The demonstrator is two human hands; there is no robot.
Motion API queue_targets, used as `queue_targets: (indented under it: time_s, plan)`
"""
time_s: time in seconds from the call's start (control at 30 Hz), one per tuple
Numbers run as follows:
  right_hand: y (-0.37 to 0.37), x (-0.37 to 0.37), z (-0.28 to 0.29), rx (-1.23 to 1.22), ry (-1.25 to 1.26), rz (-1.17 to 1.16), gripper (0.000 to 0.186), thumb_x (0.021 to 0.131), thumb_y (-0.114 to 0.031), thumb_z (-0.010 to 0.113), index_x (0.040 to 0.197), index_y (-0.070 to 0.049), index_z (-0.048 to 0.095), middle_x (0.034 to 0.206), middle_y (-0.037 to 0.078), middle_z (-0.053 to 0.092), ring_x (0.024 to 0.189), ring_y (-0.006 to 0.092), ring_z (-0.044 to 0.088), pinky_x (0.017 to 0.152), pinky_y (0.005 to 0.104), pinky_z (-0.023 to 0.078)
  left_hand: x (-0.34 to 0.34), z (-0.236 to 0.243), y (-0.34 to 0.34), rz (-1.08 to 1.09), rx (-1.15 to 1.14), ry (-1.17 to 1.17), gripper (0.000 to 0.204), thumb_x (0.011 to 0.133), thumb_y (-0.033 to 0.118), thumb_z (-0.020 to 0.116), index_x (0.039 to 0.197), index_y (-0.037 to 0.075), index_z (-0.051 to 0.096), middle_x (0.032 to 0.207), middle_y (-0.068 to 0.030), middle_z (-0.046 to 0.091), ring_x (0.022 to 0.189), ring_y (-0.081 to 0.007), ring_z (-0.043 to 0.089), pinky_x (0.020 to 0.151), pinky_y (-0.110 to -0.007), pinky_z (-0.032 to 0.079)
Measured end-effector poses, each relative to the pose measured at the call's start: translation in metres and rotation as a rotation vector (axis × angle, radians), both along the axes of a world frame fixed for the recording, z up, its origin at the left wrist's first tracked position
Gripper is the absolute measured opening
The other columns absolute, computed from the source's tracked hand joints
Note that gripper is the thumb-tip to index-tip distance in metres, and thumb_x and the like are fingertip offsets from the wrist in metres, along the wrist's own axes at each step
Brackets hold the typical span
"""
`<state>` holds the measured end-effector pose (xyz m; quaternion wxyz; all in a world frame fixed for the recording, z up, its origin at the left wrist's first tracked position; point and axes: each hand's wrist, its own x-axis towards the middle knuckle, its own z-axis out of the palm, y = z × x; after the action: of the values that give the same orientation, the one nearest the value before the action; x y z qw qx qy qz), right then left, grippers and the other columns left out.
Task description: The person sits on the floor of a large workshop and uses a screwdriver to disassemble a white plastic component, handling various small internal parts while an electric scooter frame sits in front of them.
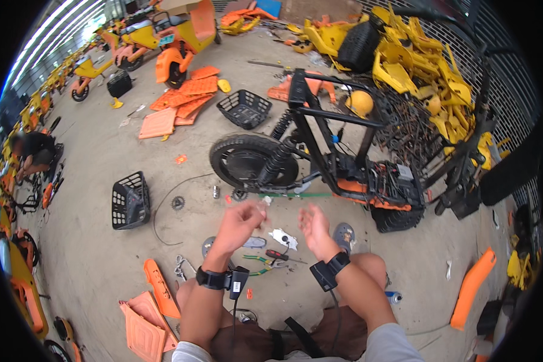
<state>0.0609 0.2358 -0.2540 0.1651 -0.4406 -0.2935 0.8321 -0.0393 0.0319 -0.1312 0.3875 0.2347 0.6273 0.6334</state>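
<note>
My left hand is in mid-air below the rear wheel of a stripped black scooter frame. Its fingers are bent together and slightly blurred; I cannot make out what, if anything, they hold. A small pale bit shows by the fingertips. My right hand hovers opposite, palm inward, fingers loosely curled and apart, holding nothing visible. On the concrete below and between them lie a white crumpled piece, a screwdriver and green-handled pliers. Metal tools lie left of my forearm.
Black baskets sit left and behind. Orange panels lie lower left, a long orange piece lower right. A heap of yellow body parts fills the back right. Scooters line the back and left; another person crouches at far left.
</note>
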Motion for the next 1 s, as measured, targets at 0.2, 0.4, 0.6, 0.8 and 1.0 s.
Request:
queue_targets:
  time_s: [0.2, 0.4, 0.6, 0.8, 1.0]
  plan:
    - [-0.072, 0.021, -0.162, 0.622, -0.069, 0.520, 0.019, 0.096, -0.023, 0.056, 0.105, -0.008, 0.063, 0.078, 0.000, 0.060, 0.063, 0.0111, 0.058, 0.048, 0.0280, 0.043, 0.020, -0.023, -0.013, -0.297, 0.028, -0.105, 0.017, 0.093, 0.015, 0.065, 0.103, 0.003, 0.071, 0.090, -0.0027, 0.072, 0.076, -0.0065, 0.064, 0.062, -0.022, 0.052]
    - [-0.103, 0.096, -0.298, 0.810, -0.220, 0.490, 0.034, 0.079, -0.041, 0.074, 0.095, -0.011, 0.066, 0.077, 0.005, 0.063, 0.069, 0.0192, 0.063, 0.060, 0.0343, 0.051, 0.011, -0.057, -0.005, 0.001, 0.221, 0.079, 0.018, 0.091, 0.014, 0.056, 0.090, -0.001, 0.066, 0.066, -0.0039, 0.061, 0.053, -0.0109, 0.059, 0.053, -0.027, 0.048]
    - [-0.103, 0.082, -0.309, 1.511, -0.508, 0.682, 0.039, 0.072, -0.028, 0.081, 0.104, -0.009, 0.072, 0.102, 0.010, 0.072, 0.094, 0.0276, 0.067, 0.086, 0.0396, 0.052, 0.013, -0.056, 0.002, -0.061, 0.200, 0.187, 0.014, 0.093, 0.013, 0.059, 0.095, 0.001, 0.064, 0.064, -0.0001, 0.058, 0.057, -0.0070, 0.057, 0.053, -0.024, 0.043]
    - [-0.106, 0.018, -0.281, 1.589, -0.650, 0.924, 0.041, 0.072, -0.032, 0.079, 0.105, -0.009, 0.070, 0.101, 0.011, 0.071, 0.093, 0.0278, 0.067, 0.084, 0.0423, 0.052, 0.025, -0.041, -0.014, 0.023, 0.178, 0.264, 0.019, 0.088, 0.019, 0.063, 0.091, 0.002, 0.070, 0.070, -0.0079, 0.069, 0.063, -0.0162, 0.065, 0.059, -0.031, 0.053]
    - [-0.100, 0.005, -0.276, 1.576, -0.706, 1.013, 0.043, 0.073, -0.037, 0.078, 0.105, -0.009, 0.068, 0.099, 0.011, 0.070, 0.092, 0.0280, 0.067, 0.083, 0.0451, 0.052, 0.029, -0.029, -0.015, 0.052, 0.238, 0.219, 0.017, 0.089, 0.017, 0.066, 0.093, 0.001, 0.068, 0.071, -0.0069, 0.069, 0.062, -0.0135, 0.064, 0.059, -0.030, 0.051]
